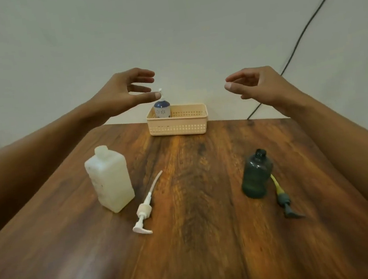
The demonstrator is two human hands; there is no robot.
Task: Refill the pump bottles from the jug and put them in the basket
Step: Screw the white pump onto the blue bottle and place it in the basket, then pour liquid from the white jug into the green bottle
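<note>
A peach perforated basket (178, 128) stands at the table's far edge. A blue-and-white pump bottle (162, 108) is upright in its left end. My left hand (125, 95) hovers just left of that bottle's pump, fingers apart, holding nothing. My right hand (261, 84) is raised to the right of the basket, also holding nothing. A white translucent rectangular jug (109, 180) stands uncapped at mid-left, with a white pump head (144, 212) lying beside it. A dark green bottle (257, 174) stands open at mid-right, its dark pump head (285, 201) lying next to it.
The wooden table (201, 240) runs up to a pale wall. A black cable (303, 31) hangs down the wall at the right, ending behind the table's far right corner.
</note>
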